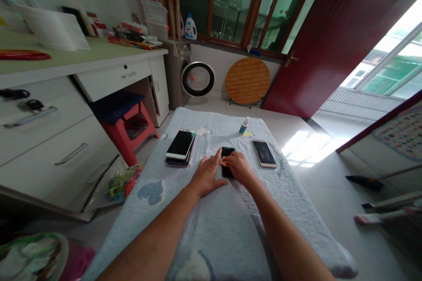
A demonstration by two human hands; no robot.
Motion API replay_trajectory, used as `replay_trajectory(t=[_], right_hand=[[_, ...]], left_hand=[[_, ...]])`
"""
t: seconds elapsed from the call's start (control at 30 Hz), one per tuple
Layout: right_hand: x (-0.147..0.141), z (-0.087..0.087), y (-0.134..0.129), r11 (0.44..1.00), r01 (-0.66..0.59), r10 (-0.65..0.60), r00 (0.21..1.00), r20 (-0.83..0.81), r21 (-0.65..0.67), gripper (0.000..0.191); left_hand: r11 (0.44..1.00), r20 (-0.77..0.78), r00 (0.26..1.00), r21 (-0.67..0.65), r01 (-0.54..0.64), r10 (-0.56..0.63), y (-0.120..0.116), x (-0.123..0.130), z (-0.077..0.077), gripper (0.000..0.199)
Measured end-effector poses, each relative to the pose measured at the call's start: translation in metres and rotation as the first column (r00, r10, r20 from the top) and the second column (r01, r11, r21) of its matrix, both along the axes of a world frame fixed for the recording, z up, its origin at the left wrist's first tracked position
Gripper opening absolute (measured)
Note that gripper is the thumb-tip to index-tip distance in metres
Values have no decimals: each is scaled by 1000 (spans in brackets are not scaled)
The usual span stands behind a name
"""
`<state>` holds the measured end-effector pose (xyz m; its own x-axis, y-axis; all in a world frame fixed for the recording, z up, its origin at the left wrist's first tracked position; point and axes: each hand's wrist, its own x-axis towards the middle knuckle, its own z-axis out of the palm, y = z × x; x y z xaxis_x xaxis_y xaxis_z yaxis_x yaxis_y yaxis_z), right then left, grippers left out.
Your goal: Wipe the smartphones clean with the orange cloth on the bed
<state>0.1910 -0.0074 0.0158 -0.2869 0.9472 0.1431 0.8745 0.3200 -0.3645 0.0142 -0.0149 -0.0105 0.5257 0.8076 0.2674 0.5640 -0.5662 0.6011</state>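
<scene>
Strong daylight enters beyond the red door (329,30), blown out to white, and lays a hard glare on the floor (305,151) past the right edge of the surface (217,228). The surface has softer light, with a faint shadow toward its near edge. Its middle, around the black phone (226,172), is fairly sharp; off its left edge, the paper roll (59,28) smears. Wide-angle distortion tilts the outer parts.

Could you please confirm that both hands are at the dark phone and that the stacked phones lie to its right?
Not quite: the head view shows the stacked phones lying left of the dark phone. The left hand and right hand are indeed at that phone.
</scene>
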Motion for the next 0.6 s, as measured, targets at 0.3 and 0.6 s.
replay_trajectory(t=[0.3, 0.6], right_hand=[[8, 2, 12, 999, 47, -49, 994, -93, -20, 28], [6, 2, -4, 997, -77, 76, 994, -79, -16, 24]], left_hand=[[997, -89, 995, 78, -29, 36, -3, -1, 10, 48], [991, -142, 988, 108, 77, -61, -5, 0, 18, 26]])
